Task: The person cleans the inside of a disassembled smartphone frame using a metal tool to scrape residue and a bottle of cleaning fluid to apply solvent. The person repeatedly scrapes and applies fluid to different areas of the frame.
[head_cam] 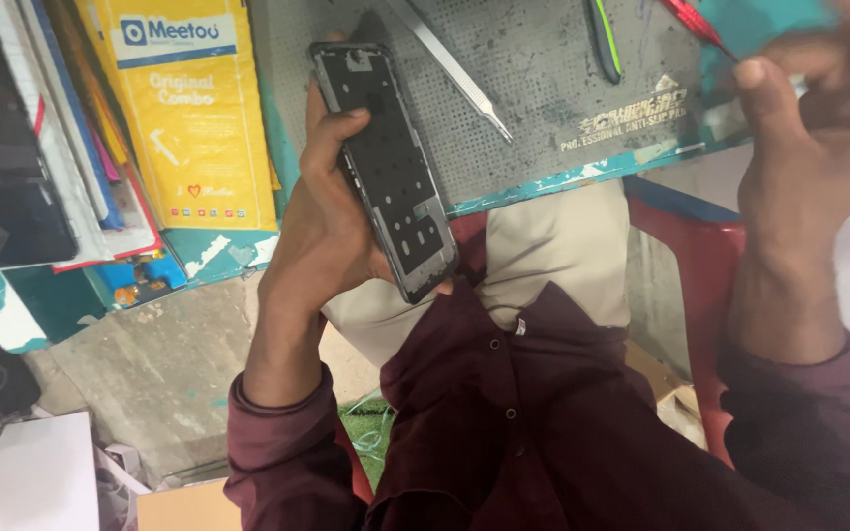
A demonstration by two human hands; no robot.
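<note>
Over at the near edge of the grey work mat (pixel 543 88), the person's left hand (pixel 322 221) has its fingers wrapped around a stripped phone frame (pixel 384 167), holding it tilted with its top end lying over the mat's corner. Beyond the mat's right end, the right hand (pixel 819 128) is pinched narrow around a red-handled tool (pixel 696 25), though blur hides just how the fingers sit. Metal tweezers (pixel 455 69) and a green-edged pry tool (pixel 602 39) lie on the mat, and a yellow box (pixel 194 108) stands just left of it.
</note>
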